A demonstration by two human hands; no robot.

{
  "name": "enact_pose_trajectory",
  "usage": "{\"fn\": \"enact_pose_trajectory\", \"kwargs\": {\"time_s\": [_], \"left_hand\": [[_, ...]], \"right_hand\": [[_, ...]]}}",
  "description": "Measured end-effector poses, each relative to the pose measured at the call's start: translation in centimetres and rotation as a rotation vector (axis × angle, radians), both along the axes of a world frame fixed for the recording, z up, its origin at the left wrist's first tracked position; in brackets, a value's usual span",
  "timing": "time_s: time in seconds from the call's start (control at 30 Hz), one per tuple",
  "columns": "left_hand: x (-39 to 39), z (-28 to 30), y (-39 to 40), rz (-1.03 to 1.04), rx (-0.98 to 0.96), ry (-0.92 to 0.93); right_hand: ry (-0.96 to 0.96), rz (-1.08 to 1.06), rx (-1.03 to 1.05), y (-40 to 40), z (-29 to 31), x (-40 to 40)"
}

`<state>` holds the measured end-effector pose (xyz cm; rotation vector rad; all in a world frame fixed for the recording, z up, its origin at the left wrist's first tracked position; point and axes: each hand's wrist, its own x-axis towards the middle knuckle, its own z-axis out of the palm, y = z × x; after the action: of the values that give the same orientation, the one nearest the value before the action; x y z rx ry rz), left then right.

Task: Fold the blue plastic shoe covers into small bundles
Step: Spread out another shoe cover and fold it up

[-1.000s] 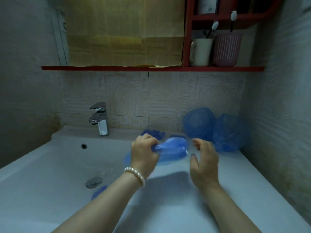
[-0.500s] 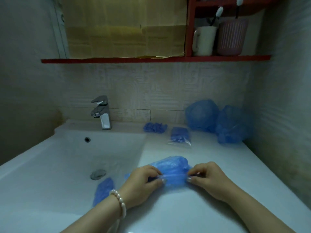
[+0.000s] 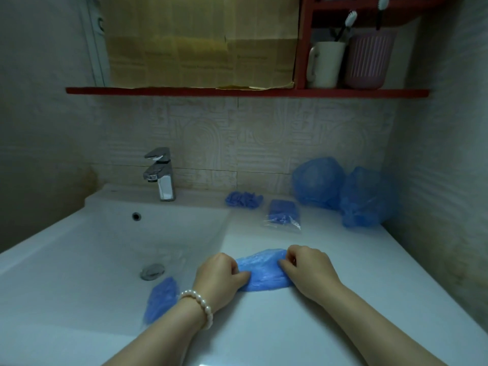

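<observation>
Head view: both hands are down on the white table, working one blue cover [image 3: 264, 273] that lies flat at six o'clock. The left hand [image 3: 220, 277] has its fingers curled onto the cover's left end, thumb pinching the plastic; the right hand [image 3: 307, 270] does the same at the right end, fingers bent and clamped on the edge. This one looks barely started: spread, not yet bundled.

Done so far, I'd judge: a small crumpled bundle [image 3: 244, 199] at twelve o'clock by the wall, and just right of it a clear packet [image 3: 283, 215] of blue pieces, though it's too dim to say whether those are folded. Left to do: two puffed-up covers [image 3: 318, 184] and [image 3: 363, 200] at two o'clock in the corner, and another lying in the sink [image 3: 52, 260] at eight o'clock, near the drain [image 3: 152, 271].

The room: a chrome tap [image 3: 161, 177] at eleven o'clock, patterned tiles, a red shelf [image 3: 184, 91] with a mug [image 3: 326, 64] and a ribbed cup [image 3: 369, 59] holding toothbrushes.
</observation>
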<state>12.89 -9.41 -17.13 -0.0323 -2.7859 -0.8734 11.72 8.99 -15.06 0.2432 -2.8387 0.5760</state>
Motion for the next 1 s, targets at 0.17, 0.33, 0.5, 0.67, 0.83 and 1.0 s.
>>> {"fn": "enact_pose_trajectory", "kwargs": {"time_s": [0.17,0.33,0.5,0.67,0.83,1.0], "left_hand": [[0.4,0.8,-0.7,-0.029,-0.170,0.086],[-1.2,2.4,-0.5,-0.284,0.109,-0.184],[-2.0,1.6,0.7,-0.193,0.513,-0.237],[-1.9,0.2,1.0,-0.216,0.275,-0.041],[-1.6,-0.3,0.2,-0.286,0.313,0.134],[-1.1,-1.0,-0.3,-0.370,0.165,0.209]], "right_hand": [[0.112,0.027,0.077,-0.1,-0.1,0.5],[-0.103,0.096,-0.045,1.3,-0.6,-1.5],[-0.306,0.194,-0.394,1.9,-1.3,-3.2],[-0.236,0.195,-0.525,1.5,-1.3,-3.3],[-0.156,0.122,-0.580,1.3,-1.4,-3.2],[-0.136,0.150,-0.534,1.5,-1.2,-2.7]]}}
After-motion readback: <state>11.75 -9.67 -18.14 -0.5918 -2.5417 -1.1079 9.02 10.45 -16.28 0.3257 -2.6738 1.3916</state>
